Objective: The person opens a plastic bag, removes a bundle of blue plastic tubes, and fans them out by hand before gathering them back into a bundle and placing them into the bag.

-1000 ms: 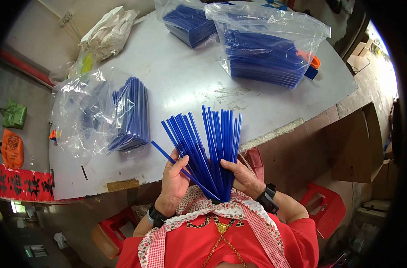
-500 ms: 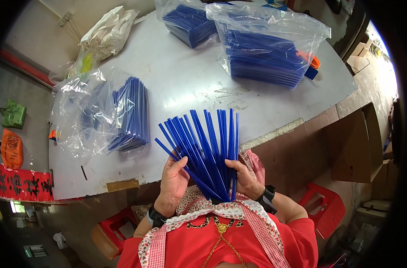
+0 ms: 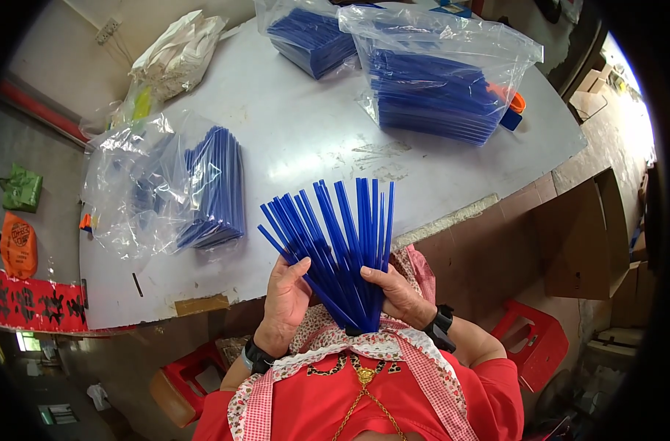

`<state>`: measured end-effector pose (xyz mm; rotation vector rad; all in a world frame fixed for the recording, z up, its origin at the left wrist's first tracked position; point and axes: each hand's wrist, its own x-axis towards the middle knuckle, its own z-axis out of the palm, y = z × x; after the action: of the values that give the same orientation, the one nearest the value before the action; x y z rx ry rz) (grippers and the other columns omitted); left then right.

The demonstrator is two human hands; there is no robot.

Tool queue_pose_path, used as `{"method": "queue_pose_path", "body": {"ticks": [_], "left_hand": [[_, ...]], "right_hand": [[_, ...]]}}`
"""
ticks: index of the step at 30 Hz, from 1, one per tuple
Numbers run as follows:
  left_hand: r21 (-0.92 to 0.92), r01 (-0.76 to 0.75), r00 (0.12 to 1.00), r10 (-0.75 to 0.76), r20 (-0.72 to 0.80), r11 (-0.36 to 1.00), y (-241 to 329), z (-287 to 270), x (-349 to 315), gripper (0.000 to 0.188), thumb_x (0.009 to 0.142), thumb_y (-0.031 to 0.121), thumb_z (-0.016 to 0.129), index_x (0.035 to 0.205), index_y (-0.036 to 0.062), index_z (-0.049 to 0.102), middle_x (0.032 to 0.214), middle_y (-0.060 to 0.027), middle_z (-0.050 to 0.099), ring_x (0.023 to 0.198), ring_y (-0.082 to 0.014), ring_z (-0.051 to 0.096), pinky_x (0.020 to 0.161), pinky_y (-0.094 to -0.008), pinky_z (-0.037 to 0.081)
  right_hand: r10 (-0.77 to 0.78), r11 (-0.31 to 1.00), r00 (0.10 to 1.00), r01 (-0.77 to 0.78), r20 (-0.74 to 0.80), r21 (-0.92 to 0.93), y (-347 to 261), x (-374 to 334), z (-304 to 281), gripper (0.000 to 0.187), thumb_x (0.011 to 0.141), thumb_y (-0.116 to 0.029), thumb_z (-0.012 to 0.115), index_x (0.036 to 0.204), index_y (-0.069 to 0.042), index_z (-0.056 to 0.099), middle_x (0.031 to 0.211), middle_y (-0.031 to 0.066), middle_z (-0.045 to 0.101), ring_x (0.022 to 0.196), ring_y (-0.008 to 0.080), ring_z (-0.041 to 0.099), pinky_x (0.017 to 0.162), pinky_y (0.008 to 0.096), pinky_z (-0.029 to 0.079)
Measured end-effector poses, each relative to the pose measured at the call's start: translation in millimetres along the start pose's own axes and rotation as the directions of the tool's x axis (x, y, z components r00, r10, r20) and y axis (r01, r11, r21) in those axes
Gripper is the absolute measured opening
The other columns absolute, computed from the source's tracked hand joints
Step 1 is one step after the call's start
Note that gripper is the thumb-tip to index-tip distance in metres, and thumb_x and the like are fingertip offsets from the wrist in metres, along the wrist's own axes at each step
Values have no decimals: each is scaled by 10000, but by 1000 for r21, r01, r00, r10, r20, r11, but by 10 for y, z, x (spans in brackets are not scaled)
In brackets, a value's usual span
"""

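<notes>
A fanned bundle of long, thin blue plastic strips (image 3: pixel 328 250) stands between my hands, just in front of my apron. My left hand (image 3: pixel 286 298) is closed on the left edge of the fan, its thumb pressing the outermost strips. On the right side, my right hand (image 3: pixel 403 295) grips the bundle with the thumb lying across the front. The upper ends spread apart over the table edge, while the lower ends gather close together at my waist. Most of the fingers are hidden behind the strips.
A clear plastic bag (image 3: pixel 133 198) with a blue stack (image 3: pixel 221 184) lies left on the grey table (image 3: pixel 291 140). Two more bagged blue stacks (image 3: pixel 434 95) (image 3: pixel 313 37) sit at the back. An open cardboard box (image 3: pixel 581 242) and red stools (image 3: pixel 530 345) are beside the table.
My right hand has shifted slightly left, its thumb moving inward over the strips. The right-hand strips have spread a little differently. My left hand has barely moved.
</notes>
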<state>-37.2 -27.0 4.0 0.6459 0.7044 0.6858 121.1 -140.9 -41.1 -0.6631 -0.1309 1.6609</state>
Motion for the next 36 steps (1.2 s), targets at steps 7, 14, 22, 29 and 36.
{"method": "queue_pose_path", "body": {"ticks": [7,14,22,29,36], "left_hand": [[-13,30,999,-29,31,999,34,20,-9,443,850,52,604,1274,85,479,1195,-57,589,1134,-191,540,1004,-379,411],[164,-93,990,74,123,982,-35,225,2,603,777,151,735,1285,72,421,1146,-82,581,1095,-173,546,975,-350,430],[242,39,999,-42,7,969,-88,212,294,518,772,152,695,1217,50,450,1136,-105,574,993,-223,593,887,-375,500],[-99,214,976,-208,60,972,-59,0,410,525,755,137,634,1249,68,468,1106,-131,595,1049,-298,581,898,-454,500],[-190,179,964,-134,230,965,-2,91,241,656,731,125,600,1354,95,396,1161,-173,577,1176,-356,511,983,-479,448]], "right_hand": [[21,998,1000,-21,6,55,4,10,-23,529,881,-176,636,1335,-19,414,1256,148,551,1139,242,560,982,411,468],[-65,767,996,87,57,-636,-44,53,214,651,822,-194,675,1353,12,361,1186,193,579,1027,284,615,818,385,532],[-156,-315,982,48,102,-948,-238,124,637,801,740,-278,710,1341,39,286,1114,286,552,900,376,630,663,420,541],[-359,330,911,328,204,-885,-80,48,391,722,846,-326,644,1348,42,277,1238,236,495,1015,283,609,808,377,522],[39,851,997,2,67,-525,-69,-119,432,600,955,-362,492,1390,-6,282,1259,150,491,1154,188,497,973,328,424]]}}
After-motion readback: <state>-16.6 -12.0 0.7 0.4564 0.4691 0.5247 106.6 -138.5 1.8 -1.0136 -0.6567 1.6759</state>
